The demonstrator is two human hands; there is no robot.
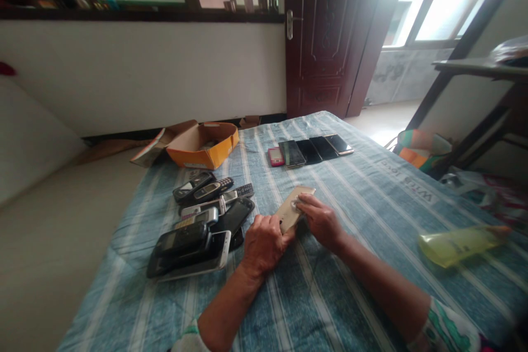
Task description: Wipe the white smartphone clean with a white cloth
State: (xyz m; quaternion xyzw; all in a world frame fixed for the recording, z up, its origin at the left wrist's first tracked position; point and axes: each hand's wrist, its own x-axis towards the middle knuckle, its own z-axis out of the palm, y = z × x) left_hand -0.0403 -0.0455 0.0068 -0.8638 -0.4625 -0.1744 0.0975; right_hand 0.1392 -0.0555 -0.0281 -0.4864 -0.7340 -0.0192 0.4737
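A gold smartphone (291, 210) is tilted above the bed, its back facing up. My left hand (264, 239) is closed around its near left end. With bent fingers, my right hand (320, 219) presses a small white wad (294, 204), like tissue or cloth, against the phone's back. Left of my hands lies a loose pile of old mobile phones: a large white-edged smartphone (198, 261), a black phone (181, 241), a dark smartphone (235, 215) and several keypad phones (212, 189). Farther off, dark smartphones (309, 151) form a row beside a small red phone (276, 157).
An open orange cardboard box (206, 160) stands at the bed's far left edge, its flap folded outward. At right, a yellow translucent bag (460, 245) lies on the striped blue sheet (371, 220). Beyond the bed are a dark red door (325, 55) and a shelf (480, 69).
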